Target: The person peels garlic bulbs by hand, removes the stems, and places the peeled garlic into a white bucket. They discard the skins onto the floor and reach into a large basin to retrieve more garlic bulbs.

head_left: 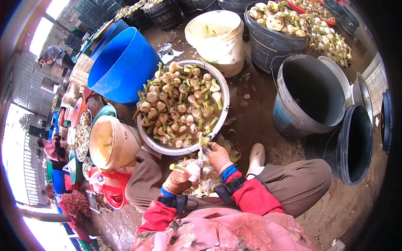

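Note:
My left hand (pixel 176 183) is closed around a white garlic bulb (pixel 193 171) whose cut green stem points left. Just above and to the right, my right hand (pixel 220 158) pinches a pale strip of garlic skin (pixel 202 158) with a greenish upper end, close beside the bulb. Beyond both hands stands a wide, light-rimmed basin (pixel 225 100), filled with muddy water and unpeeled garlic bulbs (pixel 176 106). Between my knees, below the hands, lies a heap of loose peelings (pixel 208 183).
A blue tub (pixel 121 62) and a cream bucket (pixel 113 142) stand left. Ahead are a white bucket (pixel 226 54) and a black bucket heaped with garlic (pixel 272 46). A grey bucket (pixel 289 108) and a black one (pixel 358 146) sit right. Other people (pixel 54 56) work far left.

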Available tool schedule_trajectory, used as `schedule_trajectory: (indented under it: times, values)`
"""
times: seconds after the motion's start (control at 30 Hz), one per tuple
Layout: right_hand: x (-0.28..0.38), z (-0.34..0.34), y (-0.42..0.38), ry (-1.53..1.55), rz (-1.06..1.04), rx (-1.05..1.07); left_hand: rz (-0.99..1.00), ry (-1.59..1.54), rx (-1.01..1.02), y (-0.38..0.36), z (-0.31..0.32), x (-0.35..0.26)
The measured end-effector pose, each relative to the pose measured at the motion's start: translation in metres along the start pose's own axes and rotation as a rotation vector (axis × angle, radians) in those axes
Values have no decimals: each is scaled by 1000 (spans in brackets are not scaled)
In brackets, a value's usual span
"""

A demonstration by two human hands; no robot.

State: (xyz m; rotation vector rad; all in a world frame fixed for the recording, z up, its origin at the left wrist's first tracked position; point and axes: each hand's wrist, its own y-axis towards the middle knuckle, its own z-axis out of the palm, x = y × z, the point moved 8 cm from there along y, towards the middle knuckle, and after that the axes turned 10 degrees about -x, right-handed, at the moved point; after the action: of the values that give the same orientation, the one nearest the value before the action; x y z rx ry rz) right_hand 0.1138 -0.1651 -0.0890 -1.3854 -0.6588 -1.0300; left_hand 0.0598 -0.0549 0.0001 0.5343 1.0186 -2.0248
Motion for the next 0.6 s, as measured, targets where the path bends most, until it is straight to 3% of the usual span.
schedule_trajectory:
  times: [0.03, 0.1, 0.13, 0.23, 0.3, 0.37, 0.43, 0.5, 0.57, 0.6]
  values:
    - [-2, -5, 1, -78, 38, 15, -16, -35, 68, -2, 6, 3]
    - [-1, -8, 4, -545, -121, 50, 10, -31, 34, -4, 10, -2]
    - [-4, -8, 4, -543, -124, 50, 31, -25, 5, -4, 9, -5]
    - [6, 4, -8, -336, -195, 202, 110, 17, -18, 3, -4, -9]
    - [16, 29, -34, 408, 227, 441, 123, 73, -57, 8, -24, -5]
    - [24, 31, -37, 376, 172, 419, 103, 249, -136, 10, -30, -4]
    - [31, 30, -39, 311, 66, 381, 99, 211, -221, 4, -25, -6]
    - [17, 34, -30, 361, 111, 354, 328, 218, -351, 0, -31, -19]
    - [23, 21, -22, 242, -127, 220, 314, 234, -426, -2, -39, -23]
    - [18, 24, -20, 364, -17, 227, 298, 249, -499, -3, -46, -25]
